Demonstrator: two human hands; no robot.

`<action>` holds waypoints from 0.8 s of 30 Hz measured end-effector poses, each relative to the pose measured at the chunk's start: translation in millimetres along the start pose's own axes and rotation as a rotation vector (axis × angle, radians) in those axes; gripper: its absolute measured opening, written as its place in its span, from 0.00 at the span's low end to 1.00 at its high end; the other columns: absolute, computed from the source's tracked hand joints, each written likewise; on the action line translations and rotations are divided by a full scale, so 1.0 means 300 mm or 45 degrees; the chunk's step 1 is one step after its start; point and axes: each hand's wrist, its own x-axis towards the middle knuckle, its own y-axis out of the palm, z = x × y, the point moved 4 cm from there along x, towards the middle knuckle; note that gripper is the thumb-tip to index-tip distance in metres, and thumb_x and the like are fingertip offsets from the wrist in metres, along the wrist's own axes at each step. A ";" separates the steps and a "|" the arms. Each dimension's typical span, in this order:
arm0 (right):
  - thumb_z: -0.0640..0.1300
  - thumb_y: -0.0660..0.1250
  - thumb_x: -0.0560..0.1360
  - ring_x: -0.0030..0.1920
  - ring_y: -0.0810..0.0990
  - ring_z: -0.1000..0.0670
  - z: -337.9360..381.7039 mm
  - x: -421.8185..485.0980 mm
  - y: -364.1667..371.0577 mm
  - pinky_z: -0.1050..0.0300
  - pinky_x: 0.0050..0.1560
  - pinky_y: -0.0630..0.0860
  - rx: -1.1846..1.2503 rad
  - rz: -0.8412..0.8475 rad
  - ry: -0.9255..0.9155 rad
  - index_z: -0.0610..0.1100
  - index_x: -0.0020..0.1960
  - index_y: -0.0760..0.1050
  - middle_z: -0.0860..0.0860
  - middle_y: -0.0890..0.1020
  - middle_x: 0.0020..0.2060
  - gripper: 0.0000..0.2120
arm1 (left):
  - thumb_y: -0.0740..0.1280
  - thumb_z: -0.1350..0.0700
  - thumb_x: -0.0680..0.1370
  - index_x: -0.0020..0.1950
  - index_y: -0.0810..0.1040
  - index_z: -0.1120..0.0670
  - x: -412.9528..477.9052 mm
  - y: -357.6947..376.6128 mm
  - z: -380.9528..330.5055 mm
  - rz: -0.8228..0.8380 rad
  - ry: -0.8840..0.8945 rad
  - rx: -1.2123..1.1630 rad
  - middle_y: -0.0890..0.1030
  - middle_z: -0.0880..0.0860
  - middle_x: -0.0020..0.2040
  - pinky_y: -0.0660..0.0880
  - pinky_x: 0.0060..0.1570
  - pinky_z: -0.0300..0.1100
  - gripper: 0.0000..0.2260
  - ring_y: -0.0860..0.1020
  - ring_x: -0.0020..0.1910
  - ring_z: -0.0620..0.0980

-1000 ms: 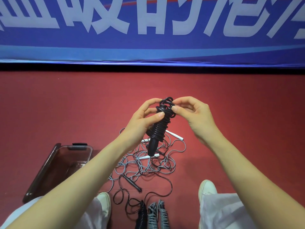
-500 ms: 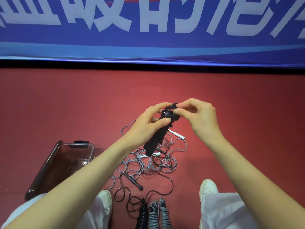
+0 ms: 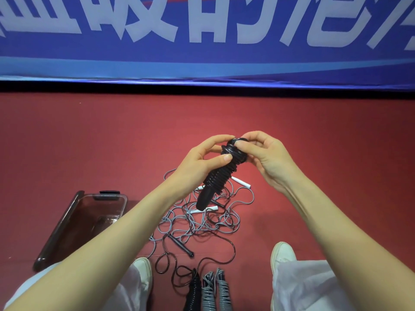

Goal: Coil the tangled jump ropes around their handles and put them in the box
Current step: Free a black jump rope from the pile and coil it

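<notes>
A black jump rope (image 3: 219, 176), coiled tightly round its handles, is held tilted above the floor. My left hand (image 3: 199, 162) grips its upper half from the left, thumb across the coils. My right hand (image 3: 265, 153) pinches the last black loop at the top end. Below them lies a tangle of grey and black ropes (image 3: 202, 218) with white handles (image 3: 241, 182) and a loose black handle (image 3: 180, 245). The clear box (image 3: 80, 221) stands open at the lower left, partly hidden by my left forearm.
Three coiled ropes (image 3: 211, 292), one black and two grey, lie on the red floor between my white shoes (image 3: 283, 253). A blue banner (image 3: 206, 37) runs along the far side. Bare red floor spreads to the right and behind the tangle.
Both hands and the coiled black rope dropped slightly from a second ago. My right fingers have worked the last loop closer onto the top of the coil.
</notes>
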 end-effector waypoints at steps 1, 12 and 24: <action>0.34 0.71 0.72 0.32 0.77 0.55 0.001 0.002 0.001 0.63 0.36 0.74 -0.067 -0.019 -0.050 0.42 0.42 0.76 0.50 0.78 0.31 0.06 | 0.69 0.58 0.75 0.62 0.76 0.44 -0.001 0.004 0.006 -0.002 -0.014 0.003 0.78 0.54 0.54 0.78 0.48 0.41 0.17 0.81 0.48 0.50; 0.62 0.65 0.71 0.33 0.77 0.51 -0.025 0.018 0.016 0.60 0.35 0.74 -0.184 -0.097 0.160 0.43 0.38 0.76 0.46 0.79 0.33 0.21 | 0.68 0.57 0.74 0.59 0.74 0.39 -0.016 0.026 0.025 0.049 0.094 0.217 0.74 0.53 0.59 0.77 0.51 0.40 0.18 0.80 0.48 0.49; 0.44 0.70 0.74 0.38 0.76 0.55 -0.077 0.038 0.016 0.58 0.47 0.69 -0.173 -0.107 0.353 0.46 0.37 0.79 0.54 0.80 0.32 0.08 | 0.65 0.43 0.78 0.55 0.77 0.56 0.015 0.044 0.081 -0.093 -0.303 0.251 0.81 0.50 0.44 0.74 0.39 0.39 0.17 0.77 0.35 0.44</action>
